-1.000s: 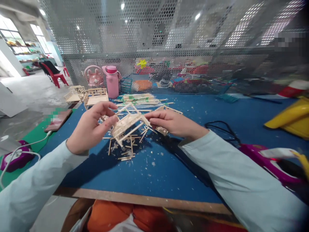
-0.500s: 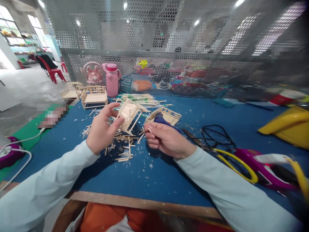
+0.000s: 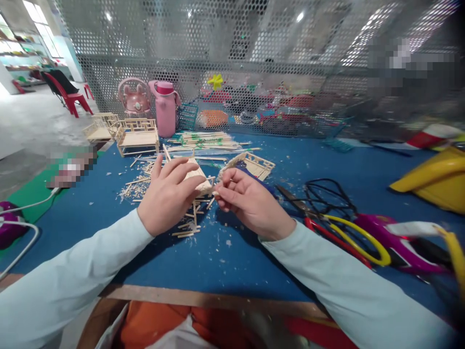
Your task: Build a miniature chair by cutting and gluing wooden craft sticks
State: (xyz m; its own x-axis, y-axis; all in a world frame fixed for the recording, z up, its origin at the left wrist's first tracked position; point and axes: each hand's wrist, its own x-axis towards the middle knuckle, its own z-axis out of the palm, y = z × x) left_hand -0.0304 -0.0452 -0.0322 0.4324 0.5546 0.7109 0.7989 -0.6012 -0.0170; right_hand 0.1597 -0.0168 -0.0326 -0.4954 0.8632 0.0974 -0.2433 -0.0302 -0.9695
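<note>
A small model bed (image 3: 198, 177) built from pale wooden sticks is under and beside my left hand (image 3: 170, 194). The fingers of that hand reach across the model, its thumb is mostly hidden, and the hand appears to grip it at the left side. My right hand (image 3: 243, 198) is closed in a pinch at the model's right corner. A tiny pale piece shows at its fingertips, too small to name. Behind the right hand lies another stick model (image 3: 259, 167) with dark blue cloth (image 3: 249, 169) against it. Loose cut sticks (image 3: 187, 230) are scattered below the left hand.
Two finished-looking stick models (image 3: 138, 138) stand at back left, near a pink bottle (image 3: 166, 109). Long sticks (image 3: 207, 139) lie in a bundle behind. On the right are scissors (image 3: 301, 203), a black cable (image 3: 329, 194) and a purple glue gun (image 3: 381, 237). Perforated metal mesh (image 3: 232, 58) stands behind.
My left hand has turned palm-down over the model, which now sits lower and flatter. My right hand has come slightly left, up to the model's corner. The camera view has tilted down a little.
</note>
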